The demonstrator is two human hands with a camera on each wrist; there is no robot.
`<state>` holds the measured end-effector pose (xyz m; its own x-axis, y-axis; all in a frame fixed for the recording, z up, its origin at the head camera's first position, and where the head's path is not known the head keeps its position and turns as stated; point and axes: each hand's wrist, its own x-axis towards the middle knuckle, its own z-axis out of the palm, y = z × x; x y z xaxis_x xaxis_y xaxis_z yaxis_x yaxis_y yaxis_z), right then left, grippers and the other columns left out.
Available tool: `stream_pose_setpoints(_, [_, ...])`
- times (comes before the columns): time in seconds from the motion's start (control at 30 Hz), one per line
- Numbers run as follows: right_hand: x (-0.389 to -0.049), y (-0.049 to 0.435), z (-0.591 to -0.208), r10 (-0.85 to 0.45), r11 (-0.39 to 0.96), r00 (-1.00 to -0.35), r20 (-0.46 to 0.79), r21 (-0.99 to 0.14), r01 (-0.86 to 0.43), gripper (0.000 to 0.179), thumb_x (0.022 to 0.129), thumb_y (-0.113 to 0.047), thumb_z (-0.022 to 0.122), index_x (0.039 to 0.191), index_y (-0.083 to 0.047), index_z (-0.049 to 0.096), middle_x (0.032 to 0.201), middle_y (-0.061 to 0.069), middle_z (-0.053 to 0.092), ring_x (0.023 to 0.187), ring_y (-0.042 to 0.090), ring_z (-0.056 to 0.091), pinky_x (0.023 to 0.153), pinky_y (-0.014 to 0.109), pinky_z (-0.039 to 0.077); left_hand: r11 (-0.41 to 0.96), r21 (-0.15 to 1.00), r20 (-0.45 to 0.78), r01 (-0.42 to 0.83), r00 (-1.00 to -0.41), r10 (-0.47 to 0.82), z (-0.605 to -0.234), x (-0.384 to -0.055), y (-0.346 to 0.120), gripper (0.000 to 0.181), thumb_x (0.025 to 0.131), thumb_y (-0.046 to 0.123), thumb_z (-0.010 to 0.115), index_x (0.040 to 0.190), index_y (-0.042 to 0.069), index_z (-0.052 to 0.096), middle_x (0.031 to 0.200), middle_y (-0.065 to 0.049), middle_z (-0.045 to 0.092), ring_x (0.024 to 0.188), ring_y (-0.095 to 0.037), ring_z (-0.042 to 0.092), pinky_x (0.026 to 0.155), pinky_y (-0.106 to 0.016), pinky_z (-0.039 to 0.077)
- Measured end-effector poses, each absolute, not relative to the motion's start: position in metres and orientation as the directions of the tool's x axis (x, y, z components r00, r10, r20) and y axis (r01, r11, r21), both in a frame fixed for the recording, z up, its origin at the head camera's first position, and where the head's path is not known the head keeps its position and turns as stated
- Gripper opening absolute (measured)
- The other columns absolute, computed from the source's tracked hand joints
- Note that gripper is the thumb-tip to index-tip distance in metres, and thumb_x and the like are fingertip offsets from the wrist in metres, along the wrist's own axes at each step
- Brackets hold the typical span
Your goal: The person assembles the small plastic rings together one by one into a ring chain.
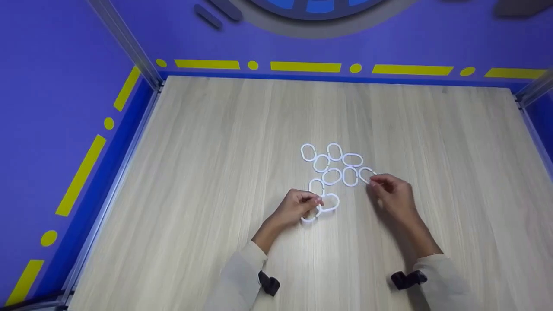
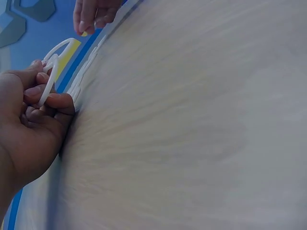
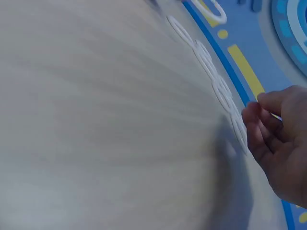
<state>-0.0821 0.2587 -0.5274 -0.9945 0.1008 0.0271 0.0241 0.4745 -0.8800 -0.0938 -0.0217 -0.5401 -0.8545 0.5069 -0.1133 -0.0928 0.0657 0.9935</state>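
Observation:
My left hand (image 1: 298, 206) pinches white oval plastic links between thumb and fingers. One held link (image 1: 338, 203) sticks out to the right of the fingertips, and another link (image 1: 308, 220) shows below them. In the left wrist view, two links loop up from that hand, partly hidden by its fingers. A string of several more white links (image 1: 332, 183) lies flat on the table, running away and to the right. My right hand (image 1: 395, 196) has its fingers loosely bent, fingertips right at the rightmost link (image 1: 360, 173). Nothing shows between those fingers in the right wrist view.
A pale wood-grain table (image 1: 207, 151) lies under both hands. Blue panels (image 1: 47, 108) with yellow markings stand along its left and far sides, with metal rails (image 1: 129, 43) at the corners. Black straps (image 1: 408, 280) sit by both sleeves.

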Motion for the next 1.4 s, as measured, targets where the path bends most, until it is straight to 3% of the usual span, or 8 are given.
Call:
stream_pose_setpoints(0.1, [-0.087, 0.269, -0.531, 0.153, 0.59, -0.986, 0.065, -0.806, 0.038, 0.02, 0.095, -0.006, 0.068, 0.112, 0.004, 0.071, 0.098, 0.021, 0.073, 0.077, 0.0, 0.058, 0.066, 0.008, 0.044, 0.071, 0.993, -0.122, -0.099, -0.855, 0.504, -0.54, -0.094, -0.022, 0.024, 0.101, 0.005, 0.059, 0.102, -0.016, 0.071, 0.07, -0.003, 0.057, 0.054, 0.0, 0.041, 0.051, -0.015, 0.035])
stream_pose_setpoints(0.23, [-0.09, 0.273, -0.538, 0.181, 0.677, -0.982, 0.055, -0.731, 0.083, 0.03, 0.092, -0.013, 0.073, 0.117, 0.004, 0.068, 0.101, 0.018, 0.07, 0.085, 0.015, 0.057, 0.069, 0.009, 0.04, 0.092, 0.99, -0.138, -0.106, -0.855, 0.5, -0.54, -0.094, -0.023, 0.024, 0.1, 0.006, 0.06, 0.103, -0.015, 0.072, 0.074, -0.003, 0.062, 0.057, -0.002, 0.042, 0.053, -0.015, 0.036])
stream_pose_setpoints(0.4, [-0.095, 0.269, -0.541, 0.202, 0.729, -0.979, 0.008, -0.668, 0.146, 0.047, 0.088, -0.027, 0.079, 0.121, 0.004, 0.064, 0.109, 0.019, 0.063, 0.096, 0.029, 0.058, 0.082, 0.032, 0.045, 0.107, 0.989, -0.146, -0.106, -0.85, 0.506, -0.541, -0.093, -0.023, 0.024, 0.1, 0.006, 0.06, 0.104, -0.014, 0.072, 0.078, -0.006, 0.064, 0.06, -0.003, 0.043, 0.054, -0.015, 0.036])
stream_pose_setpoints(0.47, [-0.097, 0.267, -0.541, 0.198, 0.758, -0.98, 0.007, -0.635, 0.149, 0.05, 0.087, -0.03, 0.08, 0.12, 0.005, 0.064, 0.108, 0.019, 0.061, 0.095, 0.031, 0.057, 0.082, 0.04, 0.044, 0.104, 0.988, -0.15, -0.113, -0.848, 0.508, -0.541, -0.093, -0.023, 0.024, 0.101, 0.006, 0.059, 0.104, -0.015, 0.071, 0.076, -0.005, 0.061, 0.059, -0.003, 0.043, 0.053, -0.015, 0.036])
stream_pose_setpoints(0.73, [-0.097, 0.266, -0.538, 0.168, 0.774, -0.986, 0.002, -0.619, 0.131, 0.044, 0.088, -0.021, 0.079, 0.119, 0.005, 0.061, 0.108, 0.021, 0.061, 0.093, 0.031, 0.055, 0.079, 0.038, 0.042, 0.089, 0.989, -0.145, -0.115, -0.849, 0.508, -0.541, -0.093, -0.022, 0.022, 0.1, 0.003, 0.06, 0.104, -0.016, 0.07, 0.078, -0.001, 0.063, 0.059, -0.002, 0.043, 0.052, -0.015, 0.036])
stream_pose_setpoints(1.1, [-0.093, 0.267, -0.54, 0.106, 0.701, -0.989, 0.098, -0.714, 0.005, 0.025, 0.093, 0.0, 0.069, 0.117, -0.001, 0.063, 0.097, 0.016, 0.074, 0.081, 0.013, 0.06, 0.069, 0.011, 0.042, 0.123, 0.987, -0.152, -0.103, -0.848, 0.508, -0.542, -0.094, -0.021, 0.024, 0.101, 0.005, 0.059, 0.102, -0.015, 0.07, 0.08, -0.019, 0.064, 0.059, -0.005, 0.042, 0.052, -0.015, 0.035])
stream_pose_setpoints(1.27, [-0.092, 0.268, -0.538, 0.086, 0.626, -0.991, 0.098, -0.78, -0.023, 0.02, 0.092, 0.003, 0.069, 0.112, 0.002, 0.066, 0.102, 0.018, 0.075, 0.082, -0.006, 0.06, 0.072, 0.003, 0.044, 0.132, 0.986, -0.153, -0.099, -0.849, 0.506, -0.541, -0.094, -0.022, 0.024, 0.101, 0.006, 0.059, 0.102, -0.015, 0.07, 0.084, -0.024, 0.065, 0.061, -0.006, 0.044, 0.053, -0.015, 0.036])
stream_pose_setpoints(1.4, [-0.091, 0.265, -0.535, 0.098, 0.561, -0.99, 0.103, -0.827, -0.031, 0.014, 0.091, 0.006, 0.069, 0.105, 0.004, 0.069, 0.102, 0.021, 0.075, 0.085, -0.013, 0.06, 0.076, 0.002, 0.047, 0.13, 0.987, -0.145, -0.091, -0.849, 0.509, -0.541, -0.093, -0.022, 0.024, 0.101, 0.006, 0.059, 0.102, -0.015, 0.07, 0.084, -0.027, 0.065, 0.06, -0.005, 0.044, 0.053, -0.015, 0.036])
